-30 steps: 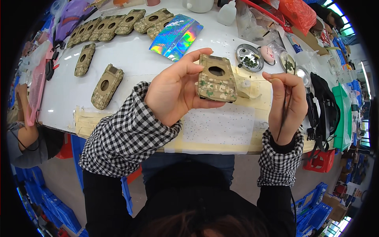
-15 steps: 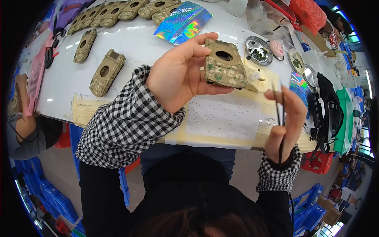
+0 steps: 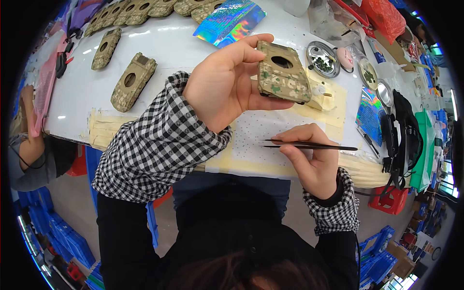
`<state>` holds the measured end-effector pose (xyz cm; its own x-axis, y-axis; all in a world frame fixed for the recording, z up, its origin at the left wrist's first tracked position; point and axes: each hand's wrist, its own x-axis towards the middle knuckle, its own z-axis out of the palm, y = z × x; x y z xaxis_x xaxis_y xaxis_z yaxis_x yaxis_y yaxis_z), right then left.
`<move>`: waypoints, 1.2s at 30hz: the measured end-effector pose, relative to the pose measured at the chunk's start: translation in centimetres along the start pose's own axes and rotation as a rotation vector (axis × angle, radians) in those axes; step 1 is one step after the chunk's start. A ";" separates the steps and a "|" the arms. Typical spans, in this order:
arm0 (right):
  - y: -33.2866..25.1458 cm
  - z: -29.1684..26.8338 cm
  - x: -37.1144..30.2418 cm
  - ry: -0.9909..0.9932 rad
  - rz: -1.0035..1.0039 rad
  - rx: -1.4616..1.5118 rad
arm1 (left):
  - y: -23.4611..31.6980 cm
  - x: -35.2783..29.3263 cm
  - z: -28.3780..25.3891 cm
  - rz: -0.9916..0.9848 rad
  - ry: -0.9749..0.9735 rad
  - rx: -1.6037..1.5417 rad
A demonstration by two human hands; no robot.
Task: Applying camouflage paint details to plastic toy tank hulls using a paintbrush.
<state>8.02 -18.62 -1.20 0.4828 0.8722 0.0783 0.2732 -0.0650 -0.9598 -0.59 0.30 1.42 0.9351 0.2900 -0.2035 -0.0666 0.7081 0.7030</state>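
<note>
My left hand (image 3: 224,79) holds up a camouflage model tank hull (image 3: 285,79) by its edges, with the round hole in its top facing me. Dark tweezers (image 3: 319,145) lie across the fingers of my right hand (image 3: 314,159), pinched between thumb and forefinger. Their two tips are apart and point left over a white sheet (image 3: 256,133) scattered with tiny dark specks. Beyond the hull sits a small pale container (image 3: 319,92) on taped yellowish paper. A round metal dish (image 3: 323,59) at the right contains small dark green parts.
Two more hulls (image 3: 134,82) lie at the left, with a row of several (image 3: 142,12) along the far edge. A shiny holographic bag (image 3: 229,23) lies behind my left hand. At the right are a second dish (image 3: 368,74), a pen-like tool (image 3: 368,141) and a green tray (image 3: 421,150).
My right hand has swung left and down over the speckled sheet, and the tweezers have turned from upright to level. The left hand with the hull has shifted slightly right and away.
</note>
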 end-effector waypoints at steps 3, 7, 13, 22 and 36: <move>0.5 -0.2 0.3 -0.017 -0.091 -0.083 | 0.0 -0.1 0.0 0.002 -0.003 -0.008; 0.4 0.0 0.4 -0.017 -0.113 -0.100 | 0.0 -0.1 0.1 -0.003 0.008 -0.001; 0.5 0.0 0.7 -0.028 -0.140 -0.135 | -0.1 -0.1 0.1 0.003 0.020 0.007; 0.1 -0.9 -0.3 -0.025 -0.108 -0.054 | -0.1 0.2 -0.5 0.038 -0.054 -0.019; 1.5 -3.6 -5.1 0.016 0.002 0.080 | -0.5 0.5 -0.5 0.008 -0.024 0.037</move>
<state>9.01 -24.88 -2.07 0.4963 0.8644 0.0803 0.2050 -0.0268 -0.9784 -0.25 0.48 0.62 0.9426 0.2797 -0.1822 -0.0612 0.6813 0.7294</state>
